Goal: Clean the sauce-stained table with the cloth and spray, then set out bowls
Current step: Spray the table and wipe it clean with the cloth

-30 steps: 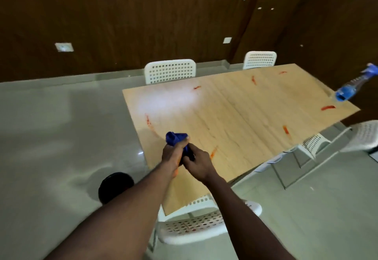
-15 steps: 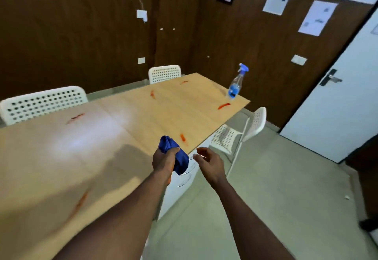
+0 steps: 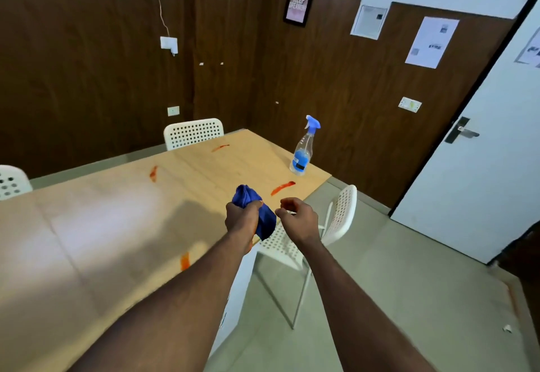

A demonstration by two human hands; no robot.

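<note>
A long light-wood table (image 3: pixel 102 225) carries several red sauce streaks, one near the far corner (image 3: pixel 282 187), one near the front edge (image 3: pixel 184 261). My left hand (image 3: pixel 242 218) grips a bunched blue cloth (image 3: pixel 253 209) above the table's right edge. My right hand (image 3: pixel 298 218) hovers just right of the cloth, fingers loosely curled and holding nothing. A clear spray bottle (image 3: pixel 304 149) with blue liquid and a blue trigger stands upright at the table's far right corner, beyond both hands. No bowls are in view.
A white perforated chair (image 3: pixel 340 219) stands at the table's right side under my right hand. Another white chair (image 3: pixel 193 133) is at the far end, a third (image 3: pixel 11 181) at the left. A white door (image 3: pixel 479 167) is on the right. Tiled floor lies to the right.
The view has swung right and closer to the table's far corner. My right hand has let go of the cloth and drawn apart from it; the left still holds it.
</note>
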